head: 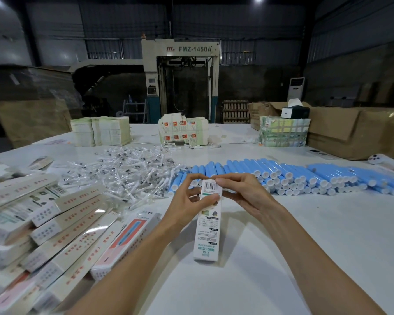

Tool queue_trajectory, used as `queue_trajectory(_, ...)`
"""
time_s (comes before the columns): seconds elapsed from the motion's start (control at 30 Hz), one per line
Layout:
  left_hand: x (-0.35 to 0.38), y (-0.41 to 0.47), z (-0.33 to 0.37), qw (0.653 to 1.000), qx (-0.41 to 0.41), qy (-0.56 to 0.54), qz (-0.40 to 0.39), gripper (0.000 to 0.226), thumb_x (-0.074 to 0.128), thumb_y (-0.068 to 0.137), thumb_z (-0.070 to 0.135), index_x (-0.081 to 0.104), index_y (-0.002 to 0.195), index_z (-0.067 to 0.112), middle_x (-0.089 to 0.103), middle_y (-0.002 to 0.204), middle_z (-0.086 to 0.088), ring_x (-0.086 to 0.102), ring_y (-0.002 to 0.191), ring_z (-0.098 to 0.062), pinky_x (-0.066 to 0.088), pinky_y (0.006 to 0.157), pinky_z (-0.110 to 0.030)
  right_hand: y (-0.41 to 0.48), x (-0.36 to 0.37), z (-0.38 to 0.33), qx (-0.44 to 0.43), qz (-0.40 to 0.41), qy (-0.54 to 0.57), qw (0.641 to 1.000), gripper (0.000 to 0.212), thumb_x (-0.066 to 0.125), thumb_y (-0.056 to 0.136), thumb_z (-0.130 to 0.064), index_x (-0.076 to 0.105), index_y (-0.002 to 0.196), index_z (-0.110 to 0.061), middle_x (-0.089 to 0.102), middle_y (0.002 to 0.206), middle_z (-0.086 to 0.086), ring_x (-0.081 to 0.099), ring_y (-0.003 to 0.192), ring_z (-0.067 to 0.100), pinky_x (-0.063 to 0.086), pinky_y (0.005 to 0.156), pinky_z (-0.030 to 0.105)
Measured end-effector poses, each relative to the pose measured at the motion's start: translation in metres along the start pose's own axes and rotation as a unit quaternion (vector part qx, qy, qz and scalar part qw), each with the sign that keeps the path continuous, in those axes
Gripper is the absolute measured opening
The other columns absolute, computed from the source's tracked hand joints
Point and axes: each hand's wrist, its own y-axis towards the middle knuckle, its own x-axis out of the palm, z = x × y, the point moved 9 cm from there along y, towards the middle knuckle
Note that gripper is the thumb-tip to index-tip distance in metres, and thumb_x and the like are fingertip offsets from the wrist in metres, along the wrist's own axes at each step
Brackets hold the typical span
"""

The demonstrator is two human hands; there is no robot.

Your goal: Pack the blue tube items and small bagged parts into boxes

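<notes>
I hold a long white printed box [208, 233] upright above the table, its barcode end uppermost. My left hand [187, 201] grips the box's upper part from the left. My right hand [239, 192] pinches the top end flap from the right. Behind the hands lies a wide stack of blue tubes [289, 176] with white caps. To the left of them spreads a heap of small clear-bagged parts [127, 171]. What the box contains is hidden.
A pile of long white boxes [46, 226] covers the left side of the white table [305, 242]. Stacks of flat cartons [100, 130] [182, 128] [283, 131] stand at the far edge. Large brown cardboard boxes [355, 133] sit at the back right.
</notes>
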Motion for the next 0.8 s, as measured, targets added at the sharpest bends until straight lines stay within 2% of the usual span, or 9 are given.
queue_trajectory(0.13, -0.002, -0.001, 0.000, 1.000, -0.004, -0.012, 0.010, 0.047, 0.087, 0.092, 0.027, 0.058, 0.129, 0.027, 0.082, 0.109, -0.007, 0.081, 0.093, -0.025, 0.061, 0.071, -0.027, 0.000, 0.003, -0.003, -0.022, -0.021, -0.024, 0.999, 0.029, 0.085, 0.084, -0.014, 0.080, 0.112, -0.005, 0.075, 0.117, 0.021, 0.072, 0.113, 0.034, 0.058, 0.101, 0.039)
queue_trajectory(0.3, -0.008, 0.003, -0.003, 0.998, -0.011, -0.040, 0.051, 0.027, 0.079, 0.098, 0.034, 0.068, 0.123, 0.035, 0.082, 0.102, -0.013, 0.080, 0.096, -0.029, 0.063, 0.075, -0.033, 0.001, 0.001, -0.005, -0.063, 0.041, -0.012, 0.997, 0.019, 0.083, 0.086, -0.008, 0.081, 0.105, -0.005, 0.078, 0.108, 0.019, 0.076, 0.103, 0.036, 0.062, 0.093, 0.040)
queue_trajectory(0.4, -0.011, 0.003, -0.003, 0.997, -0.013, -0.047, 0.067, 0.028, 0.082, 0.097, 0.030, 0.071, 0.121, 0.038, 0.082, 0.101, -0.013, 0.081, 0.096, -0.030, 0.064, 0.072, -0.033, 0.001, 0.000, -0.003, -0.082, 0.084, -0.033, 0.993, 0.021, 0.083, 0.087, -0.009, 0.080, 0.107, -0.005, 0.079, 0.104, 0.016, 0.077, 0.100, 0.034, 0.061, 0.096, 0.045)
queue_trajectory(0.7, -0.017, 0.001, 0.000, 0.996, 0.000, -0.056, 0.071, 0.032, 0.084, 0.095, 0.024, 0.074, 0.124, 0.036, 0.083, 0.100, -0.012, 0.081, 0.095, -0.028, 0.064, 0.071, -0.032, 0.002, 0.008, -0.004, -0.109, 0.044, -0.076, 0.990, 0.016, 0.081, 0.091, -0.017, 0.082, 0.107, -0.015, 0.080, 0.108, 0.011, 0.076, 0.104, 0.029, 0.061, 0.096, 0.041)
queue_trajectory(0.8, -0.016, 0.001, 0.001, 0.996, 0.001, -0.059, 0.071, 0.038, 0.082, 0.096, 0.022, 0.069, 0.131, 0.030, 0.082, 0.099, -0.015, 0.081, 0.093, -0.030, 0.062, 0.069, -0.031, 0.002, 0.007, -0.003, -0.108, 0.046, -0.071, 0.990, 0.017, 0.082, 0.089, -0.020, 0.082, 0.107, -0.020, 0.080, 0.109, 0.010, 0.076, 0.106, 0.029, 0.060, 0.096, 0.042)
